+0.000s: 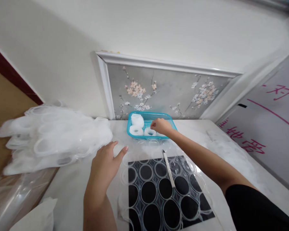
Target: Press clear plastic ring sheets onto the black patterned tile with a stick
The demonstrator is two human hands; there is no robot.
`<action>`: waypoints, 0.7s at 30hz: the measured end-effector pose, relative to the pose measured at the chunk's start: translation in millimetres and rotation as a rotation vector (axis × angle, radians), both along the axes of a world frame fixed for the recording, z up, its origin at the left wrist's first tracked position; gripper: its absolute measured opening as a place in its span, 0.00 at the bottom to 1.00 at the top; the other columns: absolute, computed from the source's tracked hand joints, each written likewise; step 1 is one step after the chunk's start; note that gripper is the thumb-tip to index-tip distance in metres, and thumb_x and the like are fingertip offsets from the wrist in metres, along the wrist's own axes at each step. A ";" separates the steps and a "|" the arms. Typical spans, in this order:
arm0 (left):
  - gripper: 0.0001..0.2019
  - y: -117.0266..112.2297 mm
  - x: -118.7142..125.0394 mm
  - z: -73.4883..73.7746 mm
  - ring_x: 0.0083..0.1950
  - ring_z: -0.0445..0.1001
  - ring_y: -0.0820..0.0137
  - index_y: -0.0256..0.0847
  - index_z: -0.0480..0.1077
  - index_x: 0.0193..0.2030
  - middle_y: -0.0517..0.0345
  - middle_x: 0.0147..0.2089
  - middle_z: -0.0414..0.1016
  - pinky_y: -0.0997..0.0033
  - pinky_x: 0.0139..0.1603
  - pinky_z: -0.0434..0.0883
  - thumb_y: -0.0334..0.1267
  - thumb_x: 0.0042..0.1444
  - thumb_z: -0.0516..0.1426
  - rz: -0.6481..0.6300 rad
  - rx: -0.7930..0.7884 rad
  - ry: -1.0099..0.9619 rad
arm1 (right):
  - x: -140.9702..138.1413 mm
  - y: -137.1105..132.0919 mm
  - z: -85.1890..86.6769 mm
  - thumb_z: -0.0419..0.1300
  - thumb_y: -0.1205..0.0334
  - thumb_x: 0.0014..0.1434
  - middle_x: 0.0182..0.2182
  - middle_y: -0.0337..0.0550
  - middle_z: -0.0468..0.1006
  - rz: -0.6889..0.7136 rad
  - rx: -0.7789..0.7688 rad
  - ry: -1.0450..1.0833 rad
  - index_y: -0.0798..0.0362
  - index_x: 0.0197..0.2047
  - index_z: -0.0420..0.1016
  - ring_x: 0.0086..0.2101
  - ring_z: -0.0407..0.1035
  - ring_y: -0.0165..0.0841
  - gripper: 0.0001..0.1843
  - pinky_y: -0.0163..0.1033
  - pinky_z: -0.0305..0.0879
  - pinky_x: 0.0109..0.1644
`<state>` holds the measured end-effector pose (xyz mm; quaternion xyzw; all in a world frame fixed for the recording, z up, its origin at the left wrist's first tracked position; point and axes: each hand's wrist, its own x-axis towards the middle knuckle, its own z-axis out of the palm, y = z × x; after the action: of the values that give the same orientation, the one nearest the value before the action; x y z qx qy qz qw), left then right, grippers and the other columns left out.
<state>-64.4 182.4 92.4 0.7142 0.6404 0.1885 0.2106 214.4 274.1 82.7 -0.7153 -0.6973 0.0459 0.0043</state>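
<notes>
My right hand [161,126] is over a blue plastic basket [156,114], its fingertips pinched together. Whatever they may hold is too small to make out. Just below them lies a white ring stack [149,132]. To its left in the basket are another ring stack [136,131] and a white pile [137,120]. My left hand [105,162] is open, thumb and fingers apart, low over the table beside a clear sheet. That sheet, with round openings, covers a black board [151,192]. A white pen-like tool with a dark tip [169,169] rests on it.
A large heap of translucent white sheets with round holes [62,134] fills the table's left side. More clear sheets [231,150] lie at the right, by a whiteboard [267,118] with pink writing. A framed floral panel [168,89] stands behind the basket.
</notes>
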 end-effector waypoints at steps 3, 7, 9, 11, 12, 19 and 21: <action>0.27 2.5 21.4 -0.5 0.64 0.60 0.53 0.38 0.70 0.56 0.45 0.63 0.65 0.53 0.63 0.60 0.55 0.58 0.51 0.025 0.157 0.017 | 7.1 3.6 5.0 0.59 0.49 0.56 0.47 0.45 0.78 -0.015 0.000 -0.025 0.47 0.51 0.75 0.52 0.67 0.43 0.21 0.42 0.61 0.51; 0.22 26.7 75.8 -2.2 0.67 0.54 0.51 0.44 0.74 0.52 0.48 0.68 0.56 0.52 0.64 0.57 0.53 0.59 0.50 -0.003 0.406 0.117 | 10.3 10.2 0.9 0.63 0.40 0.48 0.48 0.52 0.77 -0.018 -0.074 -0.048 0.50 0.52 0.75 0.53 0.65 0.50 0.32 0.52 0.59 0.55; 0.22 51.9 102.9 -4.5 0.70 0.45 0.47 0.44 0.72 0.53 0.48 0.71 0.49 0.49 0.65 0.53 0.51 0.58 0.51 -0.069 0.407 0.213 | 7.8 12.8 -3.3 0.62 0.39 0.49 0.48 0.53 0.77 -0.016 -0.093 -0.052 0.50 0.50 0.76 0.53 0.65 0.50 0.31 0.53 0.58 0.55; 0.24 80.5 123.9 -8.0 0.71 0.36 0.43 0.39 0.71 0.55 0.43 0.72 0.42 0.43 0.66 0.47 0.49 0.57 0.53 -0.208 0.267 0.383 | 4.0 14.1 -6.6 0.63 0.41 0.49 0.49 0.54 0.77 -0.015 -0.095 -0.057 0.51 0.50 0.76 0.54 0.65 0.50 0.30 0.54 0.57 0.56; 0.23 93.7 131.8 -10.1 0.72 0.35 0.43 0.38 0.72 0.53 0.43 0.72 0.42 0.42 0.66 0.45 0.48 0.55 0.55 -0.266 0.229 0.415 | 2.0 14.2 -7.7 0.63 0.42 0.49 0.49 0.55 0.76 -0.013 -0.092 -0.060 0.52 0.50 0.76 0.54 0.65 0.49 0.29 0.54 0.57 0.56; 0.22 128.7 156.1 -32.5 0.72 0.36 0.45 0.34 0.75 0.48 0.40 0.71 0.45 0.43 0.66 0.41 0.48 0.52 0.57 -0.440 0.153 0.558 | -4.2 11.4 -11.1 0.64 0.57 0.51 0.46 0.59 0.78 -0.007 -0.025 -0.079 0.56 0.49 0.75 0.52 0.67 0.49 0.23 0.53 0.56 0.56; 0.21 128.1 158.4 -37.6 0.72 0.38 0.46 0.34 0.74 0.50 0.39 0.71 0.47 0.44 0.66 0.42 0.45 0.53 0.56 -0.428 0.164 0.585 | -4.1 10.1 -12.2 0.64 0.59 0.51 0.46 0.60 0.78 -0.018 -0.003 -0.081 0.57 0.50 0.74 0.52 0.67 0.49 0.22 0.53 0.56 0.55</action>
<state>94.0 310.5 54.8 0.8700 0.4925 -0.0215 -0.0047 210.3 284.2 70.5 -0.7227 -0.6904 0.0180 -0.0247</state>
